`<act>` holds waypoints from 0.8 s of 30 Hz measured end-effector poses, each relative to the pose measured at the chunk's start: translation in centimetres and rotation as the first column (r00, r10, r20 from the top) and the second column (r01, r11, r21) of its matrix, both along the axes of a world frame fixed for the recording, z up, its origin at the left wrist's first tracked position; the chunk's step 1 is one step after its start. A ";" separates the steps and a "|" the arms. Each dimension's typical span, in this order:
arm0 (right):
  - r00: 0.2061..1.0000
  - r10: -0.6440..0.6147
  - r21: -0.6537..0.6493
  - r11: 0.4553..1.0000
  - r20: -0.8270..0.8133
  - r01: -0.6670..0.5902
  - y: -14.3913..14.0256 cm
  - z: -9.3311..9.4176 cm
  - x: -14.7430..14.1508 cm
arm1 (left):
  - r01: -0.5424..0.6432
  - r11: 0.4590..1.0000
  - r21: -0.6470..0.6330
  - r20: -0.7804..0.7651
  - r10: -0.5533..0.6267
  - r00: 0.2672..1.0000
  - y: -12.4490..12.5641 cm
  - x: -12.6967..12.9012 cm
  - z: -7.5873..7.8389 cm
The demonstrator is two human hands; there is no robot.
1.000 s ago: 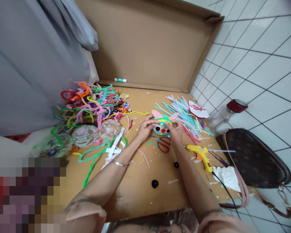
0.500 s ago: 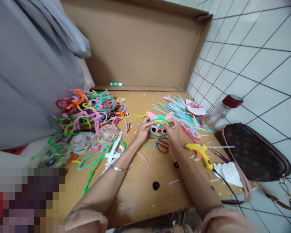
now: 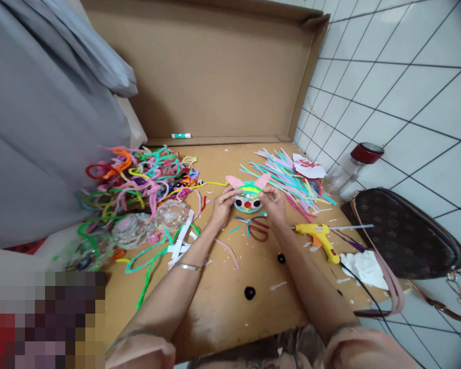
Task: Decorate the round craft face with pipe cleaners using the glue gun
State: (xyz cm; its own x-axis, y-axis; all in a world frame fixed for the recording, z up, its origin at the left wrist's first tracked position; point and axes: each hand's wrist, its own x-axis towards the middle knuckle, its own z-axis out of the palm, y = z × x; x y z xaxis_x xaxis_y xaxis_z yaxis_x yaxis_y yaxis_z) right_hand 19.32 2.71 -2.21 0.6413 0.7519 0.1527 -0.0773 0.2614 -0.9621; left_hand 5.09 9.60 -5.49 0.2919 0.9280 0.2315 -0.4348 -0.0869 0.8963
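Mid-frame, a craft face (image 3: 247,197) sits between the left hand (image 3: 219,207) and right hand (image 3: 275,205). Scissors (image 3: 255,228) lie just below; a glue gun (image 3: 319,237) lower right; pipe cleaners (image 3: 138,177) left.

Both forearms are bare. A thin silver metal bangle (image 3: 187,266) circles the wrist behind the left hand (image 3: 219,207); short peach-pink fabric sleeves (image 3: 363,346) cover the upper arms behind the right hand (image 3: 273,205).

Round craft face (image 3: 247,197) – light blue disc, two pink ears, googly eyes, red nose, green-yellow band on top – held upright above cardboard, facing camera, pinched at both sides
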 end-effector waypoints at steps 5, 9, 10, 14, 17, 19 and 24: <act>1.000 0.017 0.024 1.000 0.027 -0.017 0.1 -0.2 0.2 | 0.009 0.999 -0.044 0.015 -0.008 1.000 0.0 -0.1 -0.1; 0.999 -0.010 0.025 1.000 0.032 0.010 0.2 -0.2 0.2 | 0.006 0.998 -0.057 0.006 -0.005 1.000 0.3 -0.2 -0.5; 0.999 -0.018 0.028 0.999 0.038 0.017 0.2 -0.2 0.2 | 0.008 0.998 -0.059 0.004 -0.008 1.000 0.4 -0.2 -0.6; 0.996 -0.033 0.047 0.998 0.080 0.029 0.1 0.0 0.2 | 0.017 0.995 -0.094 0.021 -0.015 1.000 0.5 -0.2 -0.9; 0.997 -0.048 0.075 0.996 0.065 0.044 0.0 0.2 0.1 | 0.013 0.994 -0.112 0.008 -0.012 1.000 0.6 -0.3 -1.1; 0.999 -0.051 0.077 0.996 0.021 0.049 -0.1 0.2 0.1 | 0.007 0.994 -0.112 -0.002 -0.008 1.000 0.7 -0.3 -1.2; 0.998 -0.006 0.044 0.999 -0.067 0.009 -0.1 0.0 0.0 | 0.002 0.989 -0.149 0.027 0.002 1.000 0.8 -0.3 -1.2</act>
